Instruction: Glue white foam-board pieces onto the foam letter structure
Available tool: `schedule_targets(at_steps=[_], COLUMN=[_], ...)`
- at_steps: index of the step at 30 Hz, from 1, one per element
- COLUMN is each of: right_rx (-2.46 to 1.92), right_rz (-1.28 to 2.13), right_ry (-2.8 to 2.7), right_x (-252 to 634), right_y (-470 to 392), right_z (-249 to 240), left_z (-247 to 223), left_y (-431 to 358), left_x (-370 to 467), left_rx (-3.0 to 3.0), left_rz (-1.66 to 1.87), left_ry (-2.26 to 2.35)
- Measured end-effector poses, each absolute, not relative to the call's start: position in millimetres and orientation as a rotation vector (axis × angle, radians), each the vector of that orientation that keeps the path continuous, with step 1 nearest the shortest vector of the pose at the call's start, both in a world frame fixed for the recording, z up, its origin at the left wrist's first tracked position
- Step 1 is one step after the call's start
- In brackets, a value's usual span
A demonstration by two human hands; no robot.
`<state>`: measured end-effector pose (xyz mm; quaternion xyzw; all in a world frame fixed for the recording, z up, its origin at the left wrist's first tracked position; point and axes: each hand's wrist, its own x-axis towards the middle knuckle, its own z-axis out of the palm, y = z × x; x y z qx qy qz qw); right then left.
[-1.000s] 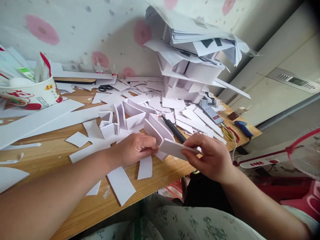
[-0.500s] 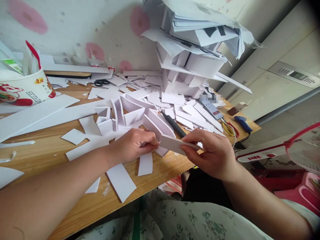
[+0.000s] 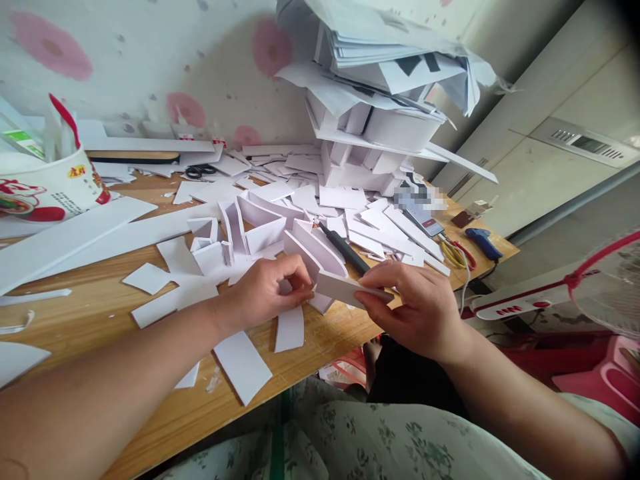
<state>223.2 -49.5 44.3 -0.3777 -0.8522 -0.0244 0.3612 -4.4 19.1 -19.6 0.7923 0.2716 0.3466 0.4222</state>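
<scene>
Both hands hold one white card strip (image 3: 345, 289) just above the near edge of the wooden table (image 3: 100, 313): the left hand (image 3: 267, 293) pinches its left end with fingers curled close, the right hand (image 3: 417, 310) grips its right end between thumb and bent fingers. Both forearms reach in from below, palms turned inward. Just behind the strip lie a curved white card piece (image 3: 313, 250) and a black pen (image 3: 345, 248), amid scattered card offcuts (image 3: 243, 365); a leaning stack of paper and card (image 3: 380, 100) stands further back.
</scene>
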Motion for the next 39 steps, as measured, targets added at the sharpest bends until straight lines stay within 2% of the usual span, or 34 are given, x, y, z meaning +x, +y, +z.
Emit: schedule_targets(at_steps=[12,18,22,28,34,39], right_rx=[-0.906,-0.937,-1.289,-1.377,-1.268,-1.059], right_rz=[0.004,0.471,0.296,0.286,0.325,0.293], right_ry=[-2.179,-2.148,-2.232,-2.583,-2.660,-2.365], right_x=[222,242,263,273,279,283], right_y=[-50,-29,7,34,46,42], right_z=[44,46,31,7,3,14], left_z=[-8,-9,-10,-11,-11,-13], left_y=[20,22,21,20,20,20], left_x=[4,5,5,6,6,6], left_rx=[2.101,2.318,2.329,2.332,2.325,2.357], left_rz=[0.770,0.863,0.909,0.931,0.967,0.949], left_ry=[0.586,0.579,0.589,0.570,0.539,0.539])
